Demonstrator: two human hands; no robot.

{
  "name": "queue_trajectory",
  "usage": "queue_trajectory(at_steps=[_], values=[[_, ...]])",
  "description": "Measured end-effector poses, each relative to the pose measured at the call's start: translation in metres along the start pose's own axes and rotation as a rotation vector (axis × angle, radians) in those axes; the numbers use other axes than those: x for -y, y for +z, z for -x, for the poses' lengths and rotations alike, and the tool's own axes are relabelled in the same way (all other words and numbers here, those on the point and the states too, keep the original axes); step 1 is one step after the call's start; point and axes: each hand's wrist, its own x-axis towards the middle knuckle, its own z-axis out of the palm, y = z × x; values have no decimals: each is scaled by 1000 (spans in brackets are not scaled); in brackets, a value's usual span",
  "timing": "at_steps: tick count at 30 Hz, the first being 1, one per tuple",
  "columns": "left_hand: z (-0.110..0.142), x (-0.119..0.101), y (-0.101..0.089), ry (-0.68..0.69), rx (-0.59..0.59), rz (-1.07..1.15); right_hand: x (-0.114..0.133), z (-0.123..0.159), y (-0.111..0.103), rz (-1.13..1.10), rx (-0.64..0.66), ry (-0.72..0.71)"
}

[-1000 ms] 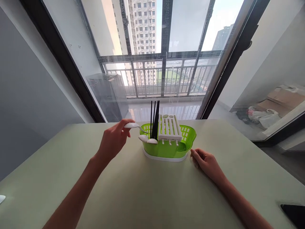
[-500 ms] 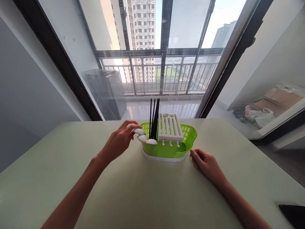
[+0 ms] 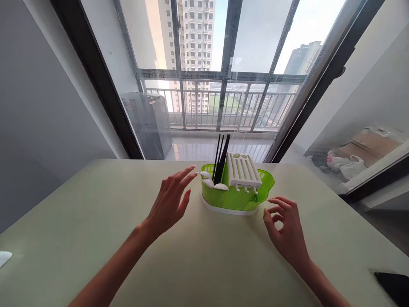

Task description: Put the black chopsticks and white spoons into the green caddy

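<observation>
A green plastic cutlery basket (image 3: 226, 198) on a white base stands near the far edge of the table. Black chopsticks (image 3: 223, 155) lean upright in its left part, and white spoons (image 3: 221, 186) rest along the left rim with their bowls up. Across the middle sits a white slotted rack (image 3: 244, 170) with small hooks at its front. My left hand (image 3: 169, 200) is open and empty, its fingertips close to the spoons. Beside the basket's right end is my right hand (image 3: 286, 230), empty, with loosely curved fingers apart.
The pale table (image 3: 204, 264) reaches to a glass sliding door. A white object (image 3: 4, 257) shows at the left edge, and a dark flat object (image 3: 393, 285) lies at the lower right. Beyond the glass are boxes and bags (image 3: 351, 164).
My left hand has let go of a spoon at the basket's left rim and its fingers have spread. My right hand has lifted and its fingers have opened. The view has shifted, bringing in the white object.
</observation>
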Motion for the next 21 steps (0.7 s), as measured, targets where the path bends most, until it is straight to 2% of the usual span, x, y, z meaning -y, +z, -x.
queue_trajectory(at_steps=[3,5,11,16,21], values=[[-19,-9,1,116,28,-77,1,4,6,0,13,42],[-28,-9,3,145,49,-80,1,5,7,0,31,66],[-27,-2,9,96,32,-15,4,8,7,47,40,48],[-11,-3,3,65,-20,23,2,9,11,91,82,2],[36,20,8,-142,-107,86,-7,3,15,118,84,89]])
